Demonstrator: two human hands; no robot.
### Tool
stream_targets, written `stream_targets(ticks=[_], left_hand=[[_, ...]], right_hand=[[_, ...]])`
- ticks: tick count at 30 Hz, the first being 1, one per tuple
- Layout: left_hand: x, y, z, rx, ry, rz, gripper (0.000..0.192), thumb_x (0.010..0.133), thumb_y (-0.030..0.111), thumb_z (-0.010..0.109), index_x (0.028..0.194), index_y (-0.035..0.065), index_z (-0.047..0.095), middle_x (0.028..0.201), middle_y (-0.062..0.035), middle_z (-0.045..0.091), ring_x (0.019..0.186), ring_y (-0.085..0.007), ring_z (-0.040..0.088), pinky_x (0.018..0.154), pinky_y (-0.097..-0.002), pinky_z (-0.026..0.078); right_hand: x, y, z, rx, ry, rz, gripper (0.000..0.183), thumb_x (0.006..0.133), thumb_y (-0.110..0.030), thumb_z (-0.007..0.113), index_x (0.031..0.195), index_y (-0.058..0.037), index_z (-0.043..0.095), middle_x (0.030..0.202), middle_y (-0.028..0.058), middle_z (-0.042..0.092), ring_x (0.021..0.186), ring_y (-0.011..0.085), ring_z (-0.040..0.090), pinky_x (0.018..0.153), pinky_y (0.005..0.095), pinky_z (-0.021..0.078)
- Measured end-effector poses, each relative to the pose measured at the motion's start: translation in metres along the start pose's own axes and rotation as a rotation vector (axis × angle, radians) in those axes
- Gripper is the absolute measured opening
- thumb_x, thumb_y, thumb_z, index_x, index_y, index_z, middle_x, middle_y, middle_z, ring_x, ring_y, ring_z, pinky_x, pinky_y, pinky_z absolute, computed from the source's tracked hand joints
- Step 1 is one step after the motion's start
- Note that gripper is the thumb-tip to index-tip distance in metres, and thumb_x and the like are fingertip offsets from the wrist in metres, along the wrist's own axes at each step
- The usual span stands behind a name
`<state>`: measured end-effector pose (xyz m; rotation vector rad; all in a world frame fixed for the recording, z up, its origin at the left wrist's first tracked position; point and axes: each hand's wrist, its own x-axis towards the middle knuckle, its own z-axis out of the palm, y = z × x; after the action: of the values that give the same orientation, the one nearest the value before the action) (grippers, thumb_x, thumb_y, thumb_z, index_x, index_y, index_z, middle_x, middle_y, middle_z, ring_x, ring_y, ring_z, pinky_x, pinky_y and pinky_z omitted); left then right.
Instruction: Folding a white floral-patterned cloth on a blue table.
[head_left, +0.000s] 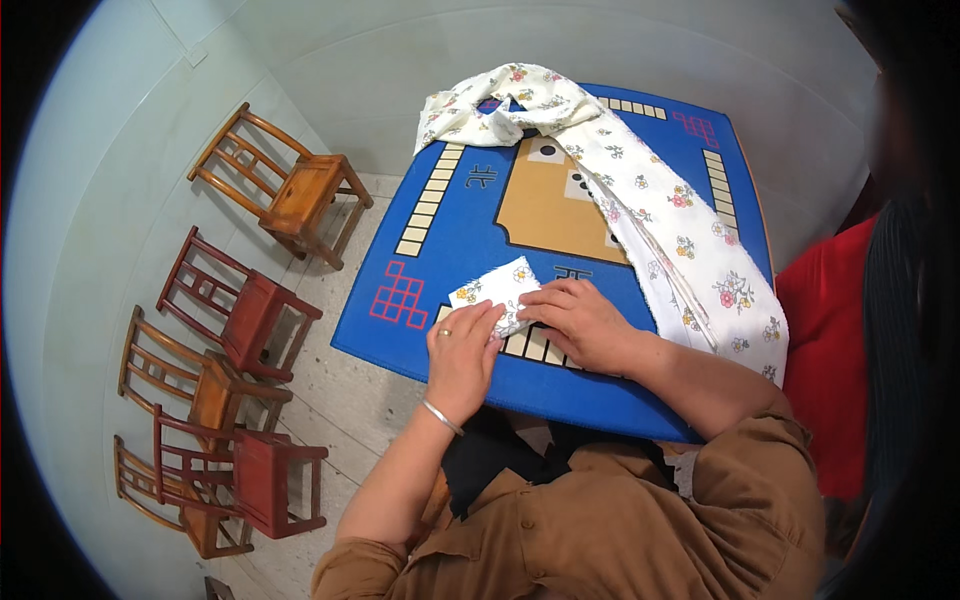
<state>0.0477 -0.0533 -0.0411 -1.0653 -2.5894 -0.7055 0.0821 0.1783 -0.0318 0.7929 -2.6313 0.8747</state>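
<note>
A small piece of white floral fabric (496, 285) with frayed edges lies on a blue mahjong mat (461, 232) in front of me. My left hand (461, 345), with a ring and a silver bangle, has its fingertips on the near left side of the piece. From the right, my right hand (581, 322) grips the same piece at its right edge, fingers bent. The thumbs are partly hidden. A long strip of matching floral fabric (675, 202) runs from the mat's far side, where it is bunched in a loop, down to my right forearm.
Several wooden chairs, among them a brown chair (307, 191) and a red chair (262, 480), stand along the wall (112, 225) to the left. Red cloth (825, 360) and a dark ribbed surface (896, 337) are close by the table's right side.
</note>
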Motion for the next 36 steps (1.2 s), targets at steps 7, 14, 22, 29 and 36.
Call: stream_targets(ticks=[7,14,22,29,36], left_hand=[[0.049,-0.039,-0.003,-0.001,-0.131,-0.167,0.017,0.094,0.018,0.058,0.11,0.0111,0.064,0.105,-0.0097,0.061,0.098,-0.0314,0.058,0.081,-0.0465,0.043],[0.074,-0.051,0.012,0.26,-0.027,-0.112,0.022,0.097,0.015,0.052,0.114,0.0123,0.064,0.105,-0.0108,0.063,0.098,-0.0318,0.061,0.084,-0.0464,0.045],[0.05,-0.033,0.019,0.165,-0.114,-0.036,0.052,0.093,0.012,0.056,0.144,0.0069,0.045,0.148,-0.0154,0.046,0.136,-0.0319,0.044,0.11,-0.0443,0.035],[0.046,-0.029,0.02,0.158,-0.147,-0.142,0.06,0.094,0.023,0.058,0.148,0.0056,0.039,0.154,-0.0153,0.038,0.142,-0.0321,0.036,0.116,-0.0449,0.027],[0.036,-0.027,0.011,0.147,-0.192,-0.36,0.066,0.097,0.031,0.054,0.151,0.0014,0.031,0.159,-0.0162,0.029,0.148,-0.0297,0.024,0.121,-0.0437,0.017]], right_hand=[[-0.001,-0.002,-0.001,-0.003,0.128,0.039,0.053,0.078,-0.004,0.071,0.128,-0.0114,0.057,0.14,0.0109,0.049,0.124,0.0331,0.049,0.102,0.0453,0.0395],[-0.001,0.002,-0.002,-0.009,0.047,0.047,0.052,0.077,-0.005,0.073,0.127,-0.0105,0.058,0.138,0.0124,0.05,0.126,0.0338,0.047,0.103,0.0447,0.0383],[0.001,0.001,0.0,-0.052,0.055,0.03,0.052,0.077,-0.01,0.075,0.127,-0.01,0.058,0.138,0.012,0.051,0.13,0.0299,0.046,0.102,0.0441,0.038],[0.033,0.002,0.025,-0.294,-0.179,0.014,0.077,0.092,-0.044,0.06,0.15,-0.001,0.032,0.155,0.0169,0.034,0.147,0.0299,0.027,0.12,0.0494,0.0159],[0.076,0.019,0.023,-0.243,-0.241,0.009,0.063,0.094,-0.036,0.058,0.147,-0.0069,0.04,0.144,0.0148,0.048,0.141,0.0285,0.035,0.114,0.0488,0.0255]])
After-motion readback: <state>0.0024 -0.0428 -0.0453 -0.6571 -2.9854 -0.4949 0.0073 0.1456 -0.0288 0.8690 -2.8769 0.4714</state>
